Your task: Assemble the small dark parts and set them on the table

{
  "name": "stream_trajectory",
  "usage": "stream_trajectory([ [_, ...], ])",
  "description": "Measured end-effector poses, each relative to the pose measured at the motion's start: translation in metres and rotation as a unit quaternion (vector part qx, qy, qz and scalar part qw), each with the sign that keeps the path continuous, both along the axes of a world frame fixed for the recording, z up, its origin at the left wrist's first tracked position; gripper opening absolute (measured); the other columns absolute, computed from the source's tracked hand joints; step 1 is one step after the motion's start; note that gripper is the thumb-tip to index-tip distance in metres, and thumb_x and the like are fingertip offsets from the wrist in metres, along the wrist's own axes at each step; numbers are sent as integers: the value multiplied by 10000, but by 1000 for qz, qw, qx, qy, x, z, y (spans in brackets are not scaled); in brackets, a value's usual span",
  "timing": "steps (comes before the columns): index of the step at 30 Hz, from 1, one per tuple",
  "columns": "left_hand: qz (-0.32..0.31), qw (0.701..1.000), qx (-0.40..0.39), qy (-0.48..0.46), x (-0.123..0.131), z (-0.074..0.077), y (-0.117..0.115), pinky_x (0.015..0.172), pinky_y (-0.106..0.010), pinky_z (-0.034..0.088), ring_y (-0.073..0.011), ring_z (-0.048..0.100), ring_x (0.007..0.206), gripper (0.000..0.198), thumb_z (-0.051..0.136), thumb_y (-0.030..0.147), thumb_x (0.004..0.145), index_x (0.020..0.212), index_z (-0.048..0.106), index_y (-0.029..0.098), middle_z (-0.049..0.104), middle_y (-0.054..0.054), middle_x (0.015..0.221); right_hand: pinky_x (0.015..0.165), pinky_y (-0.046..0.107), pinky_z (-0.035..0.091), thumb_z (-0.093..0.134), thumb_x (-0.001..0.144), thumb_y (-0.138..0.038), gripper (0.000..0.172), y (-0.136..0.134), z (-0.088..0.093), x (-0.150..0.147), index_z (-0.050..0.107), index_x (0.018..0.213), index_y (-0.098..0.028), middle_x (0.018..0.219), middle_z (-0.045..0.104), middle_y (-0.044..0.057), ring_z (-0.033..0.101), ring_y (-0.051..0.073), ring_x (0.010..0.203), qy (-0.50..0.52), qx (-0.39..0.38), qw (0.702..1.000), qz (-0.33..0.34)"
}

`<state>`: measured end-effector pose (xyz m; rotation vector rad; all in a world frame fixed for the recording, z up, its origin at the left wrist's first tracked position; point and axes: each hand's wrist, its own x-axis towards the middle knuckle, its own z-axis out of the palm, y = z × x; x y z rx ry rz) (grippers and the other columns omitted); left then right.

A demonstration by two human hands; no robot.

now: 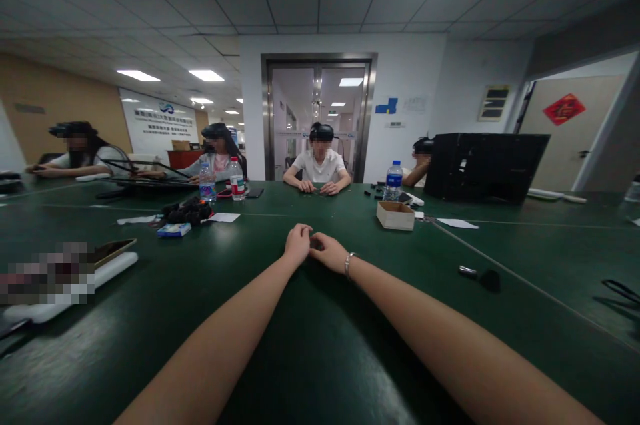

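My left hand (299, 244) and my right hand (329, 252) meet over the middle of the green table (280, 345), both arms stretched forward. The left fingers are curled inward, with their tips close to those of the right hand. On the right side, thumb and fingers bend toward each other around a small dark gap. Whatever the hands hold, if anything, is too small or hidden to name. A silver bracelet (349, 264) circles my right wrist. To the right of my forearm lies a short black brush (483, 277) with a shiny silver part.
Beyond my hands stand an open cardboard box (395, 216), a blue-labelled water bottle (394, 180) and a large black monitor (487, 168). Dark items (186, 210) and a blue packet (173, 230) lie left. A phone (113, 250) rests nearby. Several people sit across the table.
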<state>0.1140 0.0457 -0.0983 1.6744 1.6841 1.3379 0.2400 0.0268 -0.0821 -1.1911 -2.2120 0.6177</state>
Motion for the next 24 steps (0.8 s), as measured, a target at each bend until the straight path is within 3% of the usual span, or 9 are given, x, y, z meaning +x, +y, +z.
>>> stream_trajectory([
  [3,30,999,23,-22,-3,-5,7,794,-303,408,-169,544,869,225,364,243,834,899,568,175,593,-80,959,648,241,411,581,699,-154,158,9,-8,-17,586,857,-147,776,604,17,529,123,693,45,19,999,2],
  [6,31,997,41,-62,-6,-8,13,783,-295,412,-161,548,850,207,374,226,829,891,565,176,599,-67,911,603,220,414,567,699,-167,161,11,-15,-18,599,856,-145,713,602,-3,533,107,643,109,-1,994,-23],
  [11,-6,989,41,-143,-11,-6,14,710,-276,432,-142,565,740,183,399,203,817,895,562,175,598,-36,776,558,207,423,554,705,-172,147,13,-16,-4,602,840,-140,652,612,-6,550,98,575,170,-71,983,-22],
  [16,-87,976,52,-194,-14,-1,6,769,-276,428,-143,585,751,120,531,215,748,817,603,148,624,-34,733,546,200,430,559,706,-163,118,17,-13,6,607,809,-133,630,617,-2,553,92,546,196,-86,976,-37],
  [24,-101,965,11,-240,-15,1,-1,676,-256,449,-128,596,699,183,620,225,699,853,580,135,642,-55,801,482,178,416,560,725,-115,130,17,-11,7,605,848,-120,592,607,-4,529,72,482,267,-142,952,-49],
])
